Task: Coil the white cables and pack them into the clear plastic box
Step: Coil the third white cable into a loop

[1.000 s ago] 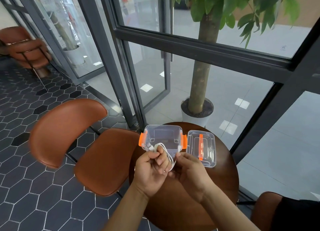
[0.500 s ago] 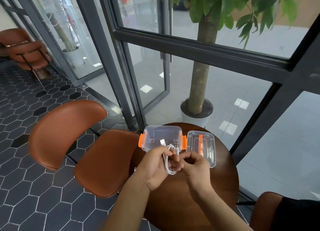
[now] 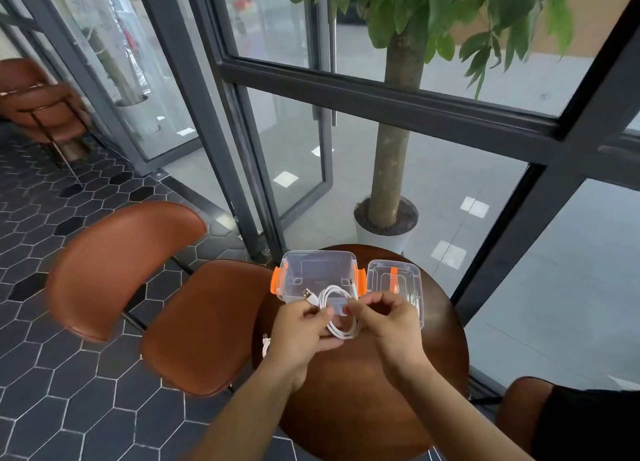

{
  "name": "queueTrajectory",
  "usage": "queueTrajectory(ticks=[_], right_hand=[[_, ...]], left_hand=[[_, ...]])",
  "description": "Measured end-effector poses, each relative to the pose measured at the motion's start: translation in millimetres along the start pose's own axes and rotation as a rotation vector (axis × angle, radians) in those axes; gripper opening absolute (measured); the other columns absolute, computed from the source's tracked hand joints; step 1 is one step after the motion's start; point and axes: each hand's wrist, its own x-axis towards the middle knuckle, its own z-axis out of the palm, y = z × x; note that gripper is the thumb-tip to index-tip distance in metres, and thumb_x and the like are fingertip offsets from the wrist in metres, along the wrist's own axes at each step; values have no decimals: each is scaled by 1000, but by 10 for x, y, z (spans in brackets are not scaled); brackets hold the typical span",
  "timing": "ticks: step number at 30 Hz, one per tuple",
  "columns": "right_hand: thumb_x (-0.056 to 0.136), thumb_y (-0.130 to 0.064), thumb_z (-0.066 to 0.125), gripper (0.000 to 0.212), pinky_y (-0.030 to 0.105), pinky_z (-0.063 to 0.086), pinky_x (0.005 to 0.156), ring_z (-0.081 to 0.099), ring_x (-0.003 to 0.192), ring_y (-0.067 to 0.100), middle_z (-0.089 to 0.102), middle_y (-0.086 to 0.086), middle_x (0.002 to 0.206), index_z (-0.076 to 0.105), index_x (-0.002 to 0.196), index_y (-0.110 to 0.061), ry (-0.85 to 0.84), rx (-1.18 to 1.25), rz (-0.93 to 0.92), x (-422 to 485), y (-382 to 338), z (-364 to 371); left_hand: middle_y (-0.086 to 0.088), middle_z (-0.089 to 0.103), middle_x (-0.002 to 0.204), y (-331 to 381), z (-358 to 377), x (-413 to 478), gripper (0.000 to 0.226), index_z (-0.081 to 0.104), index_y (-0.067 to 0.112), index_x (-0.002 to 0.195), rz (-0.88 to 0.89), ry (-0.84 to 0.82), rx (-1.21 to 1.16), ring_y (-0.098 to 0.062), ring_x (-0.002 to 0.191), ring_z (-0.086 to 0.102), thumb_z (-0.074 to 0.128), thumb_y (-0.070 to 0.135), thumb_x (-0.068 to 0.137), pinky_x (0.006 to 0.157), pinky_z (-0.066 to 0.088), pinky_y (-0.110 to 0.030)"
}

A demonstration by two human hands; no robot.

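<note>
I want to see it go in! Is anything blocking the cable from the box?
Nothing visible. The clear plastic box is open, its lid beside it, and the left hand and right hand hold the coiled white cable at its near edge.

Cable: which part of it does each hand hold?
Left hand grips the cable by the plug, at the loop's left; right hand pinches the loop's right.

I see dark hex-tile floor, a brown chair beside a round wood table, dark-framed glazing, a potted tree, and daylight outside.
</note>
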Motion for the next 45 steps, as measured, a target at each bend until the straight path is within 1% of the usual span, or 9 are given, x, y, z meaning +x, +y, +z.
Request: queueTrajectory(ticks=[3, 8, 16, 23, 29, 34, 37, 42, 45], right_hand=[[89, -14, 73, 11, 41, 61, 69, 74, 71, 27, 77, 11, 77, 70, 84, -4, 23, -7, 3, -56, -36, -67], [92, -11, 69, 18, 28, 53, 50, 60, 54, 18, 67, 18, 68, 69, 89, 6, 167, 140, 132, -67, -1, -136], [91, -8, 70, 13, 30, 53, 53, 55, 55, 19, 63, 15, 66, 71, 87, 4, 159, 210, 186, -67, -1, -186], [90, -9, 72, 11, 27, 48, 47, 52, 53, 20, 72, 22, 75, 82, 90, -12, -295, -222, -36, -25, -134, -300], [85, -8, 70, 25, 24, 51, 51, 60, 60, 17, 70, 22, 80, 76, 106, 3, -583, 76, 78, 36, -128, -343], [97, -6, 59, 20, 38, 61, 64, 65, 75, 32, 69, 26, 93, 62, 115, 1, -425, 223, 242, -52, 18, -254], [87, -6, 73, 30, 45, 61, 75, 70, 82, 30, 73, 16, 93, 66, 116, -12, -456, 136, 121, -158, 33, -207], [84, -11, 78, 23, 28, 53, 69, 67, 73, 5, 72, -6, 79, 76, 74, -31, -199, -347, -163, -184, 204, -33], [82, -13, 81, 26, 15, 50, 76, 65, 93, -6, 69, -14, 103, 77, 74, -37, -97, -348, -215, -169, 217, -39]], left_hand=[[-19, 77, 91, -59, -67, 4, 15, 67, -4, 105, 14, 61, -74, -30, 86, 77, 56, 5, 100, 77, 63, -42], [-21, 77, 95, -16, -15, -92, 17, 67, -7, 105, 72, 68, -263, -33, 93, 76, 56, 5, 100, 80, 63, -42], [-25, 74, 96, 25, 55, -153, 17, 65, -8, 105, 93, 10, -425, -36, 97, 74, 57, 6, 99, 84, 61, -46], [-20, 75, 85, 18, -80, -155, 17, 68, -6, 101, 28, -135, -233, -34, 85, 75, 56, 7, 99, 67, 63, -36], [-19, 77, 89, 65, -123, -146, 17, 71, -4, 103, -59, -202, -56, -31, 81, 76, 57, 6, 99, 62, 62, -32], [-20, 75, 87, -42, -151, -76, 13, 72, -2, 97, -29, -54, 222, -31, 76, 77, 62, 6, 97, 64, 64, -43], [-17, 74, 84, -136, -139, -37, 15, 72, 1, 86, 21, 11, 383, -30, 70, 76, 64, 10, 95, 65, 64, -49], [-12, 70, 78, -173, -15, -61, 17, 69, 2, 82, 75, 53, 523, -25, 63, 75, 65, 14, 94, 63, 63, -50], [-9, 69, 72, -196, -22, -64, 19, 66, 1, 78, 79, 91, 529, -25, 58, 74, 65, 13, 92, 62, 63, -50]])
